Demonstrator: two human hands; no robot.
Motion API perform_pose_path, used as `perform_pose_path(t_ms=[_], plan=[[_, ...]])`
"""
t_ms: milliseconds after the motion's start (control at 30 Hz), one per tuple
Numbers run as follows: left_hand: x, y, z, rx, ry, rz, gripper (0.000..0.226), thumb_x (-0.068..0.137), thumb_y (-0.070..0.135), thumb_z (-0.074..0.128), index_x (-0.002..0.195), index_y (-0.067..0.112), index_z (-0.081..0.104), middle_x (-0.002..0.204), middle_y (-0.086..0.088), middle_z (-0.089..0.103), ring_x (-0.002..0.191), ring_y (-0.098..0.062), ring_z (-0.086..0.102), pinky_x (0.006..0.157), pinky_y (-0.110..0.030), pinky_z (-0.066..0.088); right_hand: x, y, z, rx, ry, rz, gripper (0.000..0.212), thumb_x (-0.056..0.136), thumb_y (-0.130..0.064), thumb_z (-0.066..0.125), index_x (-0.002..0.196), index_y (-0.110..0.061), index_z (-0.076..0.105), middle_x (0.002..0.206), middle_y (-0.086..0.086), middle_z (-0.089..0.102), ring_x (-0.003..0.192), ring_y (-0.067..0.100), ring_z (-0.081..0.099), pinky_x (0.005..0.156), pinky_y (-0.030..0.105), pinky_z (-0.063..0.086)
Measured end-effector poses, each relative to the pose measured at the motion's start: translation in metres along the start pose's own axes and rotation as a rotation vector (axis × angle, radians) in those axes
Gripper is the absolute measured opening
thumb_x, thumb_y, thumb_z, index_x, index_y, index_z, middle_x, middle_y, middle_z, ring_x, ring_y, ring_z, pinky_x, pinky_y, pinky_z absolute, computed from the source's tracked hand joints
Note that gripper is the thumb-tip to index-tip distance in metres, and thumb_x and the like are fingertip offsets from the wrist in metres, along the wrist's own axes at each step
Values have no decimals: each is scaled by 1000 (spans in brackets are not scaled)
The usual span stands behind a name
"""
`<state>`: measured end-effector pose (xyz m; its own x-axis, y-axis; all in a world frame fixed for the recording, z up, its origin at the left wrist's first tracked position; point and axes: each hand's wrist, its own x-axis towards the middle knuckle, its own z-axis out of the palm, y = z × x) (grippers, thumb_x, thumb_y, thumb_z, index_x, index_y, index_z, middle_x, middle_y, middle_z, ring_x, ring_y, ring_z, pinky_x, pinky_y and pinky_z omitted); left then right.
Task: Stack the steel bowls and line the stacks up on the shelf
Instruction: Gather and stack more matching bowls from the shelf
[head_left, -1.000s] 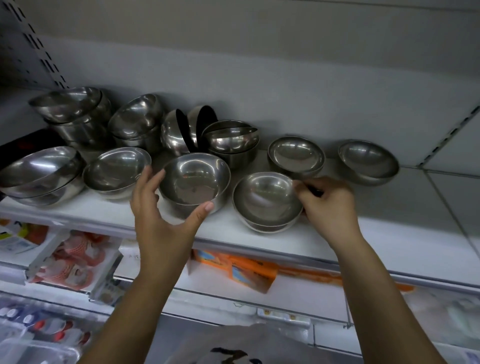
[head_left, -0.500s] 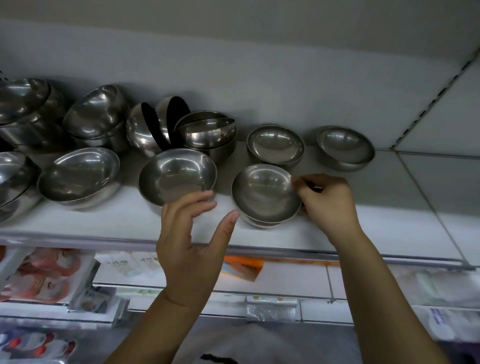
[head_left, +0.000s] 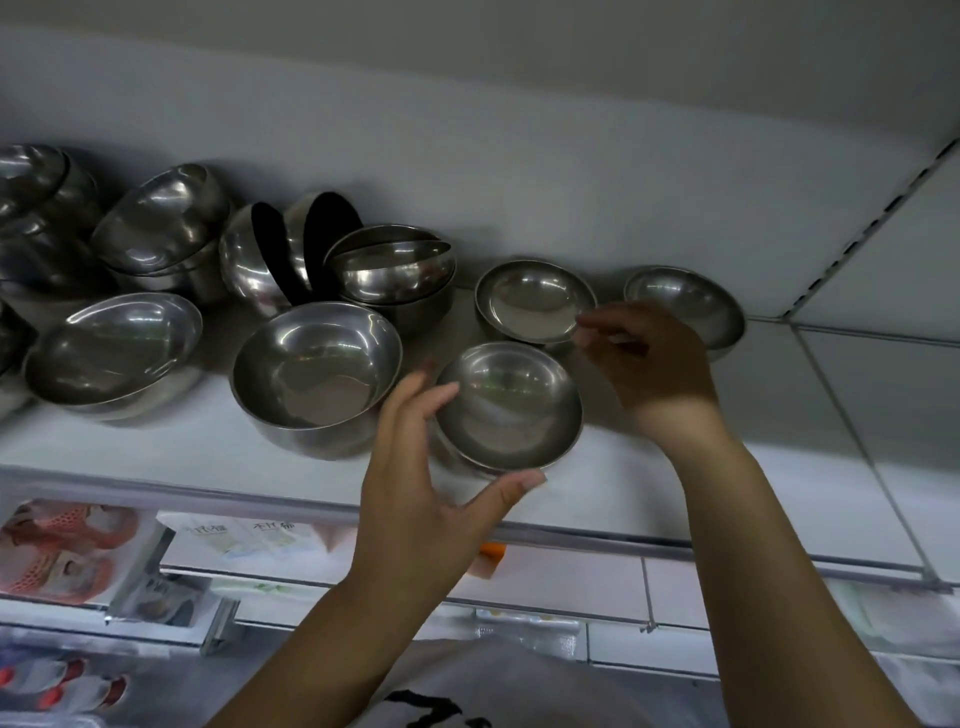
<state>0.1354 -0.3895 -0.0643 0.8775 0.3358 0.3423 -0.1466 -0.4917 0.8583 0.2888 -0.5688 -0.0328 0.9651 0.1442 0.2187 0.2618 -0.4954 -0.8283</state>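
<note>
**Two hands at the small bowls on a crowded shelf**

A white shelf (head_left: 779, 447) runs across the middle of the frame and carries many steel bowls. Just right of centre, near the front edge, sits a small bowl (head_left: 511, 405), upright, with what looks like a second rim nested under it.

The left hand (head_left: 431, 488) comes up from the lower middle and is spread wide around this bowl. Its fingers (head_left: 439, 397) are fairly straight at the bowl's left rim, and the thumb reaches under the near rim. Motion blur hides whether they actually touch the metal.

The right hand (head_left: 652, 364) is at centre right, behind and to the right of that bowl. Its fingers are bent, with the tips drawn together just beside the right rim of a shallow bowl (head_left: 535, 301) further back. Blur makes it impossible to tell whether they pinch that rim or hold nothing. Partly behind this hand, further right, stands another bowl (head_left: 691, 306) on its own.

Left of the small bowl and close beside it is a large deep bowl (head_left: 317, 374). At the left edge a tilted stack (head_left: 114, 353) leans. Along the back wall are a leaning stack (head_left: 161, 223), two bowls on edge (head_left: 283, 254) and a low stack (head_left: 395, 270).

Below the shelf, at lower left, lie printed packets (head_left: 67, 551).
</note>
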Motion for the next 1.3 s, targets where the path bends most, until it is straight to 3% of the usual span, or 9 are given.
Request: perform_pose_path(t_ms=[100,200,367,533,733,900,1100,1233,1300], plan=[[8,8,2,-42,-131,-89,97,50,72,86,132,56,35,151,21,36,133,16,35,95,2,32,8,9,3,-34,-47,-40,14,89,-16,78,99,-25,77,122,-5,65,102,-4,62,97,19,49],[18,11,2,-57,-173,-120,107,45,68,87,129,66,20,142,36,36,128,22,36,92,2,34,12,14,3,-25,-65,-44,17,87,-14,79,103,-17,79,136,-9,57,105,-17,56,97,6,41],[19,7,5,-103,-165,-121,112,46,54,93,130,66,20,131,53,36,125,25,39,93,2,36,18,14,0,-47,-195,-78,13,89,-18,77,93,-30,78,135,-24,45,134,-9,39,109,15,33],[20,6,5,-109,-146,-121,117,44,54,95,132,69,19,142,43,37,132,17,39,98,-1,37,23,14,5,39,-161,-111,19,88,-12,76,80,-28,72,124,-22,58,124,-9,51,98,4,38],[19,9,6,-124,-153,-100,117,45,42,96,135,57,23,126,59,35,122,29,38,91,4,35,18,6,-4,266,-20,-140,26,91,-4,71,80,-28,68,116,-16,69,105,-13,63,87,7,44],[21,4,6,-125,-160,-103,130,45,52,96,148,52,18,142,46,34,135,17,36,104,-6,37,3,-9,-15,417,-21,-182,14,90,-2,71,88,-16,70,125,-10,68,111,-8,64,91,10,46],[22,6,10,-180,-159,-78,133,50,44,100,155,40,18,153,30,37,144,-1,38,113,-33,41,-24,-13,-9,454,-80,-209,28,80,9,76,84,-18,73,140,-10,56,116,-2,63,90,11,49],[22,3,12,-193,-149,-79,139,51,43,101,157,36,12,157,18,37,146,-8,38,116,-43,41,-37,-9,-7,455,-127,-228,6,77,-21,78,81,-24,75,143,-16,57,133,15,56,102,25,51],[22,1,11,-196,-154,-84,139,51,44,101,157,37,11,157,17,37,146,-7,38,116,-43,41,-41,-7,-9,435,-149,-237,8,80,-20,78,82,-28,76,142,-22,57,136,15,54,107,30,49]])
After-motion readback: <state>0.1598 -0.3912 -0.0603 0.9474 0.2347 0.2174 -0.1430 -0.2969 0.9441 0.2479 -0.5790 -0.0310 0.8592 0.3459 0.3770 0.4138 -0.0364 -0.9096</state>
